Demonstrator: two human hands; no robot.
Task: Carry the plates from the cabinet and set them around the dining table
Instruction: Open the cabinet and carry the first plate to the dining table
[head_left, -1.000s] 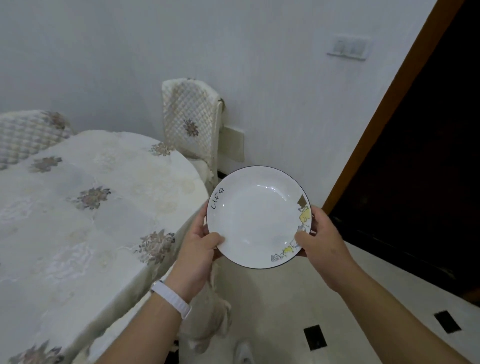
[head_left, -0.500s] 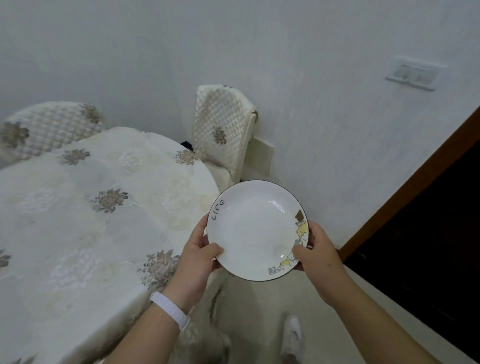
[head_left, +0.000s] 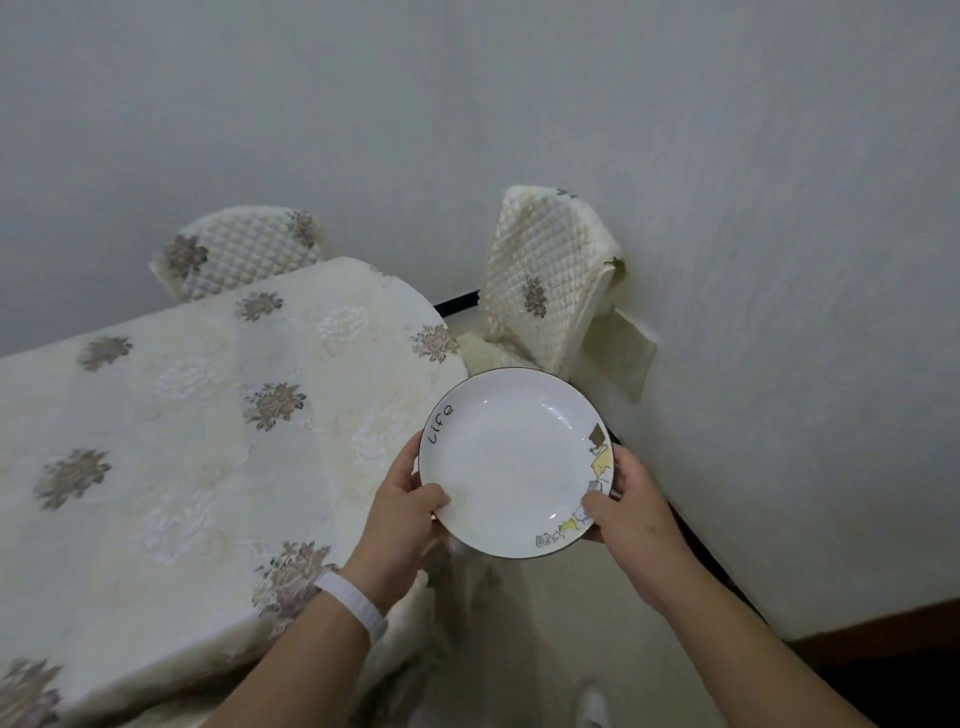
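A white plate (head_left: 511, 462) with a thin dark rim, the word "Life" on its left edge and a small cartoon print on its right edge is held level in the air. My left hand (head_left: 402, 512) grips its left edge, thumb on top. My right hand (head_left: 628, 512) grips its right edge the same way. The plate hangs just off the right edge of the dining table (head_left: 171, 447), which is covered by a cream cloth with grey-brown flower patches. Nothing stands on the visible part of the table.
A quilted cream chair (head_left: 545, 291) stands against the wall right behind the plate. A second quilted chair (head_left: 239, 249) is at the table's far side. The white wall (head_left: 779, 312) runs close on the right, with a dark doorway (head_left: 893, 680) at the lower right.
The view has swung right to left and nearer the table: the doorway has slid out to the lower right corner and the chairs now sit centre. Both hands keep the same grip on the plate.
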